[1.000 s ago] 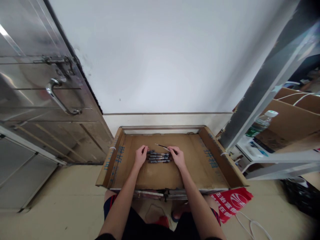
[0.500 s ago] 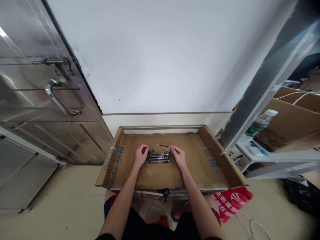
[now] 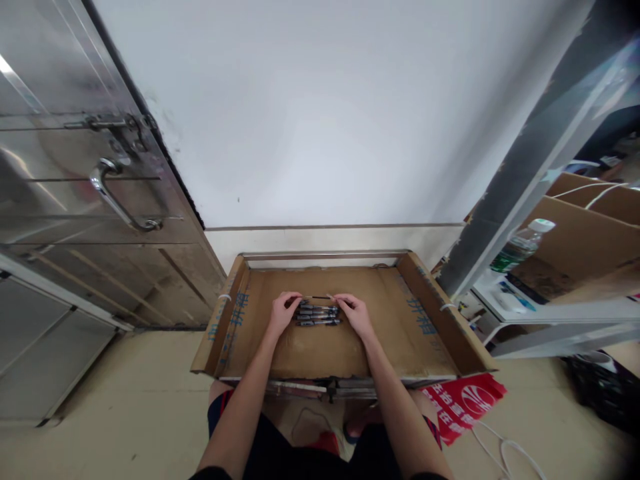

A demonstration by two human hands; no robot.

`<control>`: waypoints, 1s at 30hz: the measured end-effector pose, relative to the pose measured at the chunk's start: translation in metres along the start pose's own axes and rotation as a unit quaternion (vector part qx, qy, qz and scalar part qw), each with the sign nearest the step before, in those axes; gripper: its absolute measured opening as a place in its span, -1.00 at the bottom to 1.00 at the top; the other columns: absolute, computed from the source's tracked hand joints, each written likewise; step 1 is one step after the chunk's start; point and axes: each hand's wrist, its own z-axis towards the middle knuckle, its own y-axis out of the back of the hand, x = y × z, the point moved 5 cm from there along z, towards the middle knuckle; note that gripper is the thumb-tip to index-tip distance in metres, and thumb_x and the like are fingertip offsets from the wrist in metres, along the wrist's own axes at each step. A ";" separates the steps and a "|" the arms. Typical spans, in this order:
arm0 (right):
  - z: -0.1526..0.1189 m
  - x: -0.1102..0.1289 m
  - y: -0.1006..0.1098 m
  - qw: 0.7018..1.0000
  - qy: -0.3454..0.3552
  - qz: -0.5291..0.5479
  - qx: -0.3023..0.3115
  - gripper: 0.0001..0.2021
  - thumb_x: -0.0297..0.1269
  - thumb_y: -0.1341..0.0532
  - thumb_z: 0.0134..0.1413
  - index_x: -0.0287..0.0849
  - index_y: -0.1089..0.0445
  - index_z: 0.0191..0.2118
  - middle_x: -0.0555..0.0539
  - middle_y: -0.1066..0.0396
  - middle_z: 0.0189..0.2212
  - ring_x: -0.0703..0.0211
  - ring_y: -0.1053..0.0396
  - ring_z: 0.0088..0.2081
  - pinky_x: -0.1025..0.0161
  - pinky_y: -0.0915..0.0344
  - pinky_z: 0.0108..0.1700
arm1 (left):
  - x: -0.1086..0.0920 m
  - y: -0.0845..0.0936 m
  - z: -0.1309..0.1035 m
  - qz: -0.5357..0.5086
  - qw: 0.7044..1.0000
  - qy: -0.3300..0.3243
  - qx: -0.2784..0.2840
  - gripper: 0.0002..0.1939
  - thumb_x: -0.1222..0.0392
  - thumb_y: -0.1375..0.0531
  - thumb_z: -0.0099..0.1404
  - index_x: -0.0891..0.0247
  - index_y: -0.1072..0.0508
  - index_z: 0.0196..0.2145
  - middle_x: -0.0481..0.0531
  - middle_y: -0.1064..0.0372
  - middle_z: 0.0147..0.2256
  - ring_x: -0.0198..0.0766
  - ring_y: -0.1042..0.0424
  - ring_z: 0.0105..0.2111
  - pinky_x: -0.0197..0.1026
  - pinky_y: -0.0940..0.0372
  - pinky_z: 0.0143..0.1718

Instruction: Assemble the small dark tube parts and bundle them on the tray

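A thin pen refill (image 3: pixel 320 297), dark along part of its length and pale towards the left, spans level between my two hands. My left hand (image 3: pixel 284 311) pinches at its left end with thumb and forefinger. At the other end my right hand (image 3: pixel 354 313) has its fingertips closed on the refill. Just below it, several pens (image 3: pixel 318 315) with clear barrels and dark parts lie side by side on the cardboard (image 3: pixel 320 353). Their left ends come close to my left hand, and its fingers partly hide the upper ones.
Raised cardboard sides (image 3: pixel 425 293) with blue lettering edge the work surface. A metal door with a handle (image 3: pixel 120 197) stands at the left. To the right, a shelf holds a bottle (image 3: pixel 523 247) and a cardboard box (image 3: pixel 595 247). A red printed sheet (image 3: pixel 467 403) hangs near the front right.
The refill, earlier slanting from my right hand with its left tip free, now lies level. My left hand has closed on its left end, and my right hand has shifted slightly.
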 end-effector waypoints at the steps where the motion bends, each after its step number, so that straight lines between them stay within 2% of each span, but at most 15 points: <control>1: 0.000 0.001 0.000 1.000 0.004 -0.009 0.002 -0.75 -0.10 -0.17 0.05 -0.12 -0.50 -0.28 -0.10 -0.53 -0.30 0.04 -0.45 -0.20 0.04 -0.32 -0.04 | -0.001 0.000 0.000 0.002 1.000 -0.003 -0.001 -0.82 0.13 -0.15 0.24 0.22 -0.51 -0.30 0.07 -0.46 -0.30 -0.22 -0.43 -0.27 -0.15 -0.32 -0.19; 9: 0.000 -0.002 0.001 1.000 0.001 0.001 -0.007 -0.75 -0.09 -0.18 0.05 -0.12 -0.50 -0.27 -0.10 -0.53 -0.31 0.05 -0.46 -0.20 0.07 -0.33 -0.06 | -0.004 0.002 0.000 0.011 1.000 -0.008 -0.014 -0.82 0.13 -0.15 0.24 0.23 -0.51 -0.30 0.07 -0.47 -0.31 -0.23 -0.42 -0.30 -0.16 -0.32 -0.23; 13: 0.001 -0.004 0.000 1.000 0.000 -0.001 -0.002 -0.74 -0.08 -0.17 0.05 -0.11 -0.50 -0.27 -0.09 -0.53 -0.31 0.04 -0.46 -0.21 0.06 -0.34 -0.07 | -0.005 0.001 0.000 0.015 1.000 -0.017 0.002 -0.80 0.12 -0.13 0.26 0.22 -0.52 -0.30 0.08 -0.47 -0.30 -0.22 -0.42 -0.27 -0.13 -0.32 -0.19; 24: -0.001 0.013 -0.005 0.998 0.036 -0.042 0.037 -0.79 -0.14 -0.17 0.07 -0.07 -0.52 -0.30 -0.07 -0.52 -0.30 0.05 -0.42 -0.15 0.04 -0.27 0.01 | -0.012 -0.003 0.000 0.041 0.997 -0.050 0.031 -0.82 0.12 -0.15 0.26 0.18 -0.55 -0.31 0.06 -0.48 -0.32 -0.21 -0.42 -0.27 -0.12 -0.31 -0.17; 28: 0.000 0.005 0.000 1.000 0.000 0.010 0.005 -0.76 -0.11 -0.17 0.05 -0.10 -0.50 -0.27 -0.09 -0.53 -0.28 0.05 -0.45 -0.18 0.04 -0.30 -0.01 | -0.006 0.000 -0.001 0.028 0.999 -0.017 -0.007 -0.77 0.11 -0.16 0.25 0.20 -0.49 -0.18 0.06 -0.45 -0.31 -0.24 -0.42 -0.31 -0.17 -0.32 -0.21; 30: 0.000 -0.001 0.002 0.998 -0.027 0.054 -0.016 -0.75 -0.10 -0.18 0.04 -0.11 -0.48 -0.25 -0.10 -0.53 -0.28 0.04 -0.46 -0.19 0.04 -0.32 -0.03 | -0.002 0.002 -0.001 0.015 0.999 0.004 -0.035 -0.77 0.10 -0.14 0.26 0.22 -0.48 -0.18 0.06 -0.44 -0.31 -0.26 -0.42 -0.33 -0.20 -0.33 -0.25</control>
